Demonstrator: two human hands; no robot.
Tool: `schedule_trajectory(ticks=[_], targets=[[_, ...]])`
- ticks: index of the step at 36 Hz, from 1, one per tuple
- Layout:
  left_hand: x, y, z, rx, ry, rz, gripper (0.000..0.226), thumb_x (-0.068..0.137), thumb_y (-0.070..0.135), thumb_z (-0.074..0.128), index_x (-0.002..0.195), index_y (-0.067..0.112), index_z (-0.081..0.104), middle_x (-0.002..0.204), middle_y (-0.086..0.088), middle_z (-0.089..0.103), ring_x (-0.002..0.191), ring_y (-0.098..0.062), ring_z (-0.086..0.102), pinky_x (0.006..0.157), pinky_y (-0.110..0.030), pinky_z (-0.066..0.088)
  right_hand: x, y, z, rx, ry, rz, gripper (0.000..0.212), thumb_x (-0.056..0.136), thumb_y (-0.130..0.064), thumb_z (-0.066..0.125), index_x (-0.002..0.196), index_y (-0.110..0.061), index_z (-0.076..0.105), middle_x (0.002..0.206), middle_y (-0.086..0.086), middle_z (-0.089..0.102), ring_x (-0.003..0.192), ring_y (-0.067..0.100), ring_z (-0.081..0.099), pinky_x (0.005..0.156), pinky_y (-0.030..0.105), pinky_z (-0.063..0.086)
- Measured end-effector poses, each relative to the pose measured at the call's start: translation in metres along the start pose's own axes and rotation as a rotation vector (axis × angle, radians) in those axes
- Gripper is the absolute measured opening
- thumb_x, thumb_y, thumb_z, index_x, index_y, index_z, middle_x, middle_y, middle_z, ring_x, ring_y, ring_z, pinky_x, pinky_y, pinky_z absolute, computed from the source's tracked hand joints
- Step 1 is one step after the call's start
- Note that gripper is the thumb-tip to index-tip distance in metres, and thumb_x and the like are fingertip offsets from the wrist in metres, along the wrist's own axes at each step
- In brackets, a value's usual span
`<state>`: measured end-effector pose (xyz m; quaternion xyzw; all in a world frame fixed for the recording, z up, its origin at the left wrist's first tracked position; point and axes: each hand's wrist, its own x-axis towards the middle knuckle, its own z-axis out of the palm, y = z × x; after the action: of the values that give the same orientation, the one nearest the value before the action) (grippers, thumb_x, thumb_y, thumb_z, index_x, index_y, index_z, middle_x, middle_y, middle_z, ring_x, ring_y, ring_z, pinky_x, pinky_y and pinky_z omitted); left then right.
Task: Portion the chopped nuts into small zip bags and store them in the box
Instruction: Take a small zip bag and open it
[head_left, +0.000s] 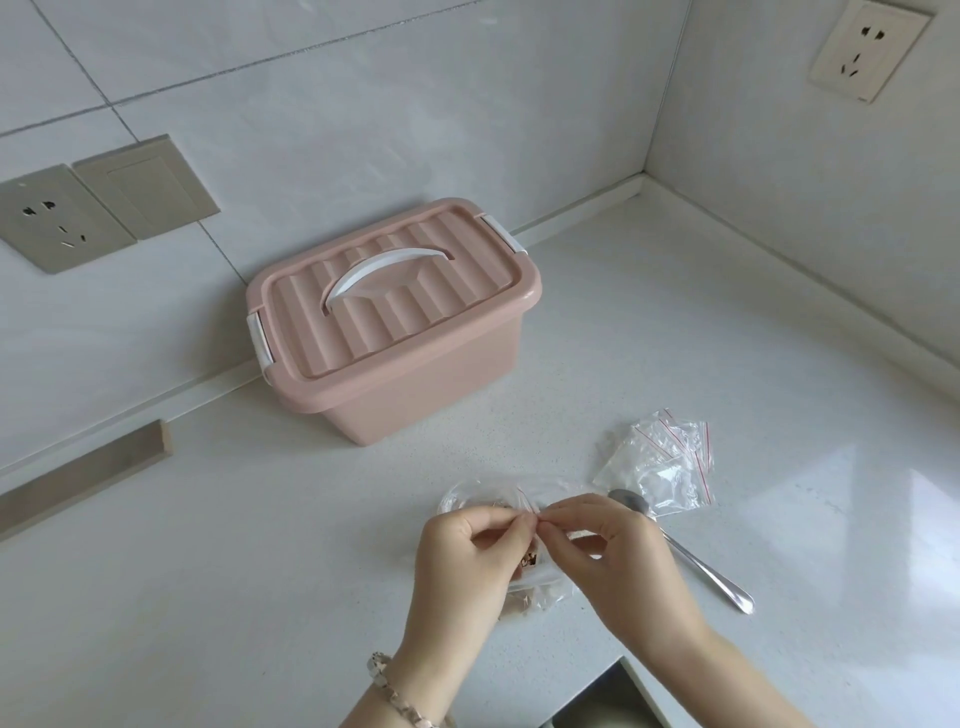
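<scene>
A pink storage box (415, 395) with a ribbed lid, white handle and white clips stands closed against the back wall. Near the counter's front, my left hand (467, 566) and my right hand (618, 556) meet fingertip to fingertip, both pinching the top of a clear plastic bag of chopped nuts (535, 577). Brown nut pieces show between my hands. A small pile of empty zip bags (665, 462) with red seal lines lies to the right. A metal spoon (691, 556) lies beside my right hand, bowl toward the bags.
The white counter (260, 571) meets tiled walls at the back and right, forming a corner. A wooden strip (83, 478) lies along the left back edge. Wall sockets sit at left and upper right. A dark opening (597, 701) cuts into the counter's front edge.
</scene>
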<state>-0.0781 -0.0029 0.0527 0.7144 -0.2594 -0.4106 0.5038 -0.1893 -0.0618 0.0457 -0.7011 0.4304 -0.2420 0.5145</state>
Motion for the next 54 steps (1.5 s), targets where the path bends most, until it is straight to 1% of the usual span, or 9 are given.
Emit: schedule_trajectory(ticks=[8,14,22,26,30,37,42,48,54], targets=[[-0.002,0.001,-0.003,0.004,-0.051,-0.013,0.021,0.081,0.010,0.066,0.063,0.019,0.073,0.057,0.002,0.067,0.046,-0.005,0.057,0.043,-0.019,0.047,-0.002,0.002,-0.002,0.047,-0.047,0.115,0.024,0.080,-0.007,0.067,0.064,-0.024,0.069,0.071,-0.010,0.068,0.064,0.003,0.062,0.062,0.018,0.050],[0.003,-0.006,-0.015,0.080,-0.087,-0.073,0.020,0.082,0.012,0.066,0.064,0.019,0.071,0.063,0.002,0.070,0.044,-0.006,0.054,0.051,-0.026,0.047,-0.001,-0.004,-0.011,0.311,-0.128,0.297,0.023,0.083,0.000,0.062,0.062,-0.003,0.069,0.057,-0.001,0.064,0.054,0.005,0.057,0.056,0.015,0.048],[-0.006,-0.006,-0.014,1.053,0.027,0.186,0.011,0.079,0.036,0.055,0.082,0.026,0.055,0.084,0.013,0.056,0.081,-0.003,0.052,0.066,-0.020,0.038,-0.007,0.014,0.001,-0.366,0.054,0.102,0.015,0.071,-0.014,0.069,0.059,-0.021,0.063,0.061,-0.010,0.063,0.065,0.005,0.063,0.058,0.019,0.050],[0.004,-0.018,-0.019,0.651,-0.135,0.317,0.032,0.076,0.021,0.064,0.103,0.036,0.054,0.104,0.029,0.051,0.107,0.010,0.045,0.089,-0.010,0.037,-0.005,0.013,0.001,-0.250,0.075,0.160,0.018,0.070,-0.009,0.068,0.056,-0.016,0.060,0.058,-0.007,0.063,0.057,0.004,0.061,0.052,0.013,0.044],[0.005,-0.028,-0.025,0.390,-0.399,0.270,0.072,0.066,0.043,0.076,0.123,0.056,0.036,0.130,0.050,0.023,0.129,0.019,0.019,0.107,-0.016,0.026,-0.001,0.006,-0.007,-0.104,0.047,0.227,0.014,0.071,-0.008,0.069,0.059,-0.009,0.061,0.058,0.005,0.064,0.054,0.016,0.062,0.058,0.029,0.053],[0.005,-0.039,-0.015,0.523,-0.167,0.467,0.080,0.051,0.069,0.066,0.123,0.051,0.038,0.131,0.041,0.029,0.124,0.011,0.032,0.100,-0.006,0.028,-0.001,-0.005,-0.010,-0.061,-0.051,0.215,0.014,0.073,-0.012,0.068,0.061,-0.009,0.062,0.061,0.006,0.067,0.059,0.022,0.065,0.060,0.032,0.054],[0.006,-0.043,-0.016,0.515,-0.059,0.671,0.048,0.066,0.053,0.067,0.109,0.037,0.052,0.118,0.026,0.050,0.118,0.007,0.045,0.097,-0.017,0.039,-0.001,-0.003,-0.013,-0.156,-0.008,0.176,0.017,0.072,-0.009,0.067,0.061,-0.017,0.058,0.058,0.000,0.064,0.050,0.005,0.056,0.052,0.019,0.047],[0.003,-0.050,-0.009,0.556,-0.034,0.757,0.054,0.070,0.047,0.064,0.119,0.032,0.046,0.119,0.035,0.047,0.118,0.018,0.035,0.093,-0.025,0.044,-0.001,-0.004,-0.009,-0.180,-0.027,0.156,0.020,0.072,-0.014,0.071,0.067,-0.025,0.054,0.058,-0.005,0.053,0.051,0.006,0.052,0.052,0.019,0.044],[0.005,-0.055,-0.002,0.658,0.046,0.930,0.053,0.081,0.055,0.057,0.119,0.018,0.050,0.103,0.009,0.063,0.101,-0.010,0.056,0.097,-0.030,0.042,0.001,0.002,-0.008,-0.222,-0.026,0.186,0.022,0.075,-0.013,0.069,0.063,-0.024,0.055,0.056,-0.004,0.049,0.056,0.016,0.059,0.056,0.026,0.048]])
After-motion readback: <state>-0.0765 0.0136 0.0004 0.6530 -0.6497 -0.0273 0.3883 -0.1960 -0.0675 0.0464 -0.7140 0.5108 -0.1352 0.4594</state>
